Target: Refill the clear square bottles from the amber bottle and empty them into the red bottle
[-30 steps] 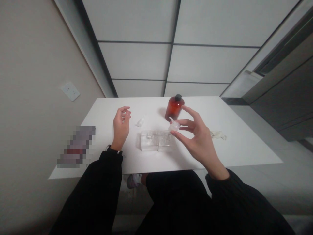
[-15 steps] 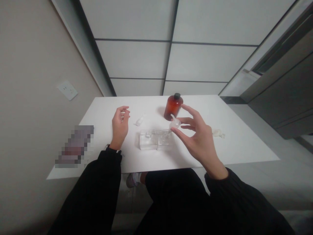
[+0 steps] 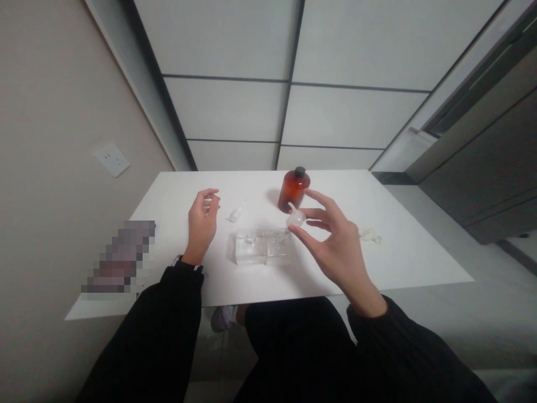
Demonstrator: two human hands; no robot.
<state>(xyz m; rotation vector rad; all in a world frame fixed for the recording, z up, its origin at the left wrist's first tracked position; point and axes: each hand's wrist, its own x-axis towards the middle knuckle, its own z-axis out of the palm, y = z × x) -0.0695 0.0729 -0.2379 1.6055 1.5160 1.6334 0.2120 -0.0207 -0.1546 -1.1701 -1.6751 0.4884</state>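
Observation:
Between the thumb and fingers of my right hand (image 3: 335,240) is a small round translucent bulb (image 3: 296,219) with a thin curved spout pointing up and left. My right index finger stretches away from it, near the amber bottle (image 3: 292,193) with a black cap. The bulb is above the right part of a clear, two-part box (image 3: 250,254), which has clear round pieces at its top. My left hand (image 3: 202,221) hovers over the table's left side, fingers loosely bent and nothing visible in them. Right of it lies a small whitish translucent piece (image 3: 236,215), too blurred to name.
The white table (image 3: 335,285) has its front edge close to my legs. A crumpled whitish scrap (image 3: 370,235) lies right of my right hand. At the left edge is a pixelated flat object (image 3: 121,254). A wall with a socket (image 3: 111,160) rises on the left, and white panels stand behind.
The whole view has shifted slightly, so everything sits a little lower and further left. My right hand still pinches the bulb, and both hands keep nearly the same pose.

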